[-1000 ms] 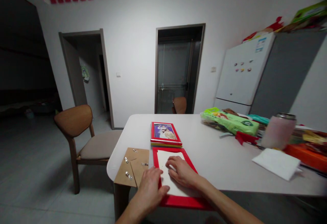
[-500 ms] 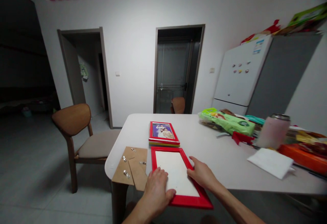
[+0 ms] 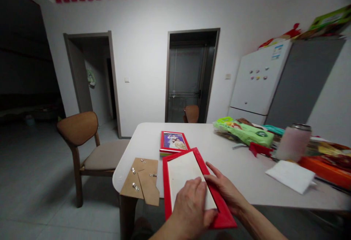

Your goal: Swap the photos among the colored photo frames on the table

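A red picture frame point(image 3: 167, 196) is tilted up at the table's front edge, with a white sheet or board point(image 3: 182, 170) set in its opening. The sheet sits askew; a red wedge shows along its top. My left hand point(image 3: 190, 203) lies over the lower part of the sheet, fingers extended and close together, thumb near the frame's bottom edge. My right hand point(image 3: 223, 187) grips the frame's right side, thumb side up, with its other fingers partly hidden behind. Just beyond lies a second red frame point(image 3: 174, 142) holding a photo, stacked on something yellow-green.
A brown backing board point(image 3: 141, 178) with metal clips and a stand flap overhangs the table's left front corner. On the right are a green packet point(image 3: 244, 130), a pink jar point(image 3: 293, 143), a white napkin point(image 3: 291, 175) and an orange-red box point(image 3: 326, 168). A chair point(image 3: 78, 130) stands left.
The red frame has lifted and tilted toward me, now overlapping the view of the photo frame. My left hand has slid rightward across the white sheet, which has shifted within the frame.
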`<act>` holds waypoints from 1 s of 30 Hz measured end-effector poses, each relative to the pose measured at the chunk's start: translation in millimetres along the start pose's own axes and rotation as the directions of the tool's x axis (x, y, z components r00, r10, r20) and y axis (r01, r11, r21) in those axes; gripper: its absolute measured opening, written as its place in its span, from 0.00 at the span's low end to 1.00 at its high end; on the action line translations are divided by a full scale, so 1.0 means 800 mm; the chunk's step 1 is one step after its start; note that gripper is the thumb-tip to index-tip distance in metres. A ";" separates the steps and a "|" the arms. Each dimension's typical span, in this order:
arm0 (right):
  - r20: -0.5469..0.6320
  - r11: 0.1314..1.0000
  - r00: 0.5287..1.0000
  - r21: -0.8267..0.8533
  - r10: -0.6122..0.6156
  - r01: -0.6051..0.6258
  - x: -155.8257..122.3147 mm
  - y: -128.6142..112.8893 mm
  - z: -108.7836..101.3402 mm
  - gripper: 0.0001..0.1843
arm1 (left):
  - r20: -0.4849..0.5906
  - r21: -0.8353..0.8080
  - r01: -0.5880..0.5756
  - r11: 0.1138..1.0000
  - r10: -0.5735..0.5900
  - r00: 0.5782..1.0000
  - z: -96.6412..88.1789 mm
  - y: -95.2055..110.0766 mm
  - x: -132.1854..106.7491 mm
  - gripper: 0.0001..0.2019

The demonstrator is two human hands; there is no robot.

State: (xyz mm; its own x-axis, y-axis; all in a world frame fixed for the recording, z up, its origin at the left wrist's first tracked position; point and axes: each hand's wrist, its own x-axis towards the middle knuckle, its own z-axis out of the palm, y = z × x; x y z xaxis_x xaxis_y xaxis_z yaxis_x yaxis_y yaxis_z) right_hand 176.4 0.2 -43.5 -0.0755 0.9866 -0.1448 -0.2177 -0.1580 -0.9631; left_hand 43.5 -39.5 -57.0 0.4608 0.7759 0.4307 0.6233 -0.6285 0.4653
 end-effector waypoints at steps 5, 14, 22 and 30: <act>-0.056 0.994 0.997 -0.098 -0.051 0.046 0.008 -0.002 -0.005 0.38 | -0.213 0.069 -0.025 0.997 0.039 0.976 -0.033 0.001 0.001 0.21; -0.163 0.761 0.975 -0.649 -0.153 0.010 0.045 0.035 -0.067 0.28 | -0.363 -0.351 0.427 0.833 -0.541 0.758 -0.072 -0.100 -0.055 0.18; -0.105 0.220 0.944 -0.975 -0.312 -0.036 0.047 0.037 -0.069 0.24 | -0.177 -0.086 0.543 0.835 -0.549 0.817 -0.051 -0.119 -0.077 0.22; -0.046 0.131 0.933 -0.991 -0.357 0.001 0.047 0.040 -0.072 0.22 | -0.176 0.142 0.485 0.863 -0.460 0.870 -0.057 -0.102 -0.076 0.19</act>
State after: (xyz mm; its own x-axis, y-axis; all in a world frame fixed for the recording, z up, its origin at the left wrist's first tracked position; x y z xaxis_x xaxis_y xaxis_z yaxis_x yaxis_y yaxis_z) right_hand 223.0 34.3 -92.8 0.0523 0.9788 0.1982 0.9362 0.0211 -0.3508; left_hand -63.9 -37.8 -85.6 0.0035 0.9550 0.2967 0.8510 -0.1586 0.5006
